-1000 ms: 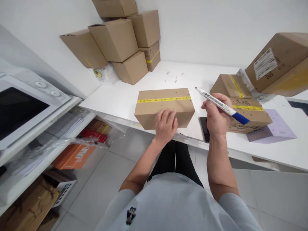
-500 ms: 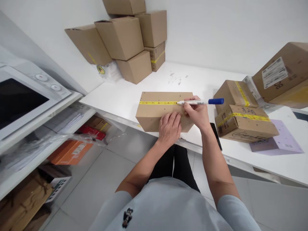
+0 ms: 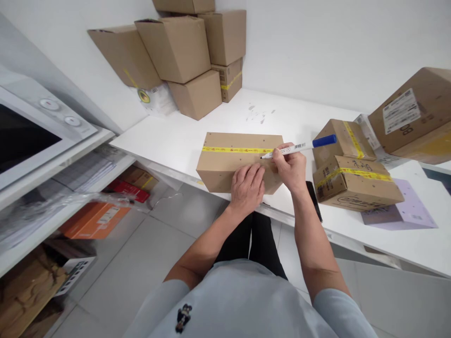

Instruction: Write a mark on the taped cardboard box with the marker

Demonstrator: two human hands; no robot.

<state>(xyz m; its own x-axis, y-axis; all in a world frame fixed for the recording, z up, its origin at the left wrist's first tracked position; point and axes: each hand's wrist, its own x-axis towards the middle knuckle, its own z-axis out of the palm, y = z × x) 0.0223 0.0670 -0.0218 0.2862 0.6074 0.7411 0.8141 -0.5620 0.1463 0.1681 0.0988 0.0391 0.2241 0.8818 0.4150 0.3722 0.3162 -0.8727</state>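
A cardboard box (image 3: 225, 162) with yellow printed tape along its top lies at the front edge of the white table. My left hand (image 3: 247, 183) rests flat on its near side, fingers stretched out and close together. Between the thumb and fingers of my right hand (image 3: 291, 164) is a white marker (image 3: 298, 147) with a blue end. Its dark tip is at the box top, just below the tape; whether it touches I cannot tell. The heel of the right hand is beside the box's right end.
Cardboard boxes (image 3: 176, 49) are stacked at the back left. On the right stand a taped box (image 3: 359, 180), a purple box (image 3: 416, 206) and a larger labelled box (image 3: 419, 112). A black phone-like object (image 3: 314, 202) lies near the table (image 3: 165, 141) edge. A microwave (image 3: 42, 122) is at left.
The marker's tip has shifted from the tape to the bare cardboard just below it, and its blue end has tilted upward. My left hand stays on the box. The view has shifted slightly.
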